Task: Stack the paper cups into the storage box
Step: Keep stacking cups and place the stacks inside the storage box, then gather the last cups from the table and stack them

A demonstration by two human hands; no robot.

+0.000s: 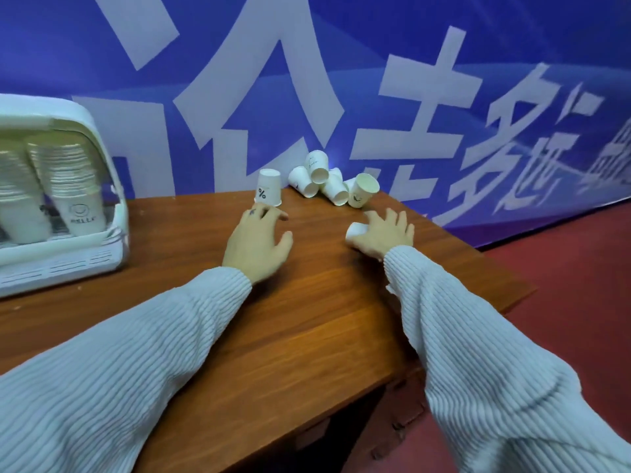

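The person reaches both arms over the wooden table (307,302). The right hand (386,233) holds a white paper cup (355,231), with the fingers curled around it. The left hand (257,242) holds nothing; its relaxed fingers are spread just before an upside-down cup with a percent sign (268,187). A small heap of cups (333,180) lies at the far edge, against the blue banner (444,46). The storage box (65,199) stands at the left, with cup stacks inside.
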